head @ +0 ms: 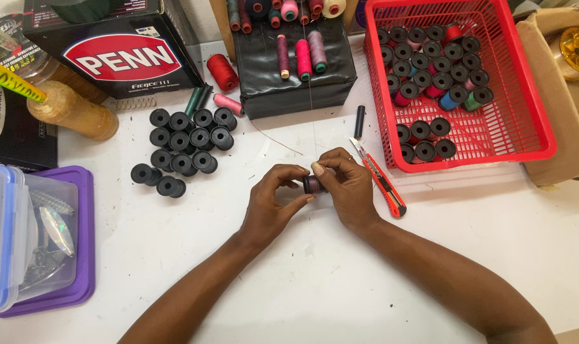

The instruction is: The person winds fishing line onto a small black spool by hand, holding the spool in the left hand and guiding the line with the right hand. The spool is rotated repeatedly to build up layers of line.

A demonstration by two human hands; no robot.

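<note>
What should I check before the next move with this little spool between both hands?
1. Small spool pinched between left hand and right hand: ok.
2. Thin thread runs up from the spool toward the black box of thread cones: ok, though its far end cannot be told.
3. Utility knife lies on the table beside the right hand, apart from it: ok; blade state cannot tell.
4. Empty black spools clustered to the left of the hands, away from the thread line: ok.
5. Red basket with wound spools to the right of the hands: ok.
</note>
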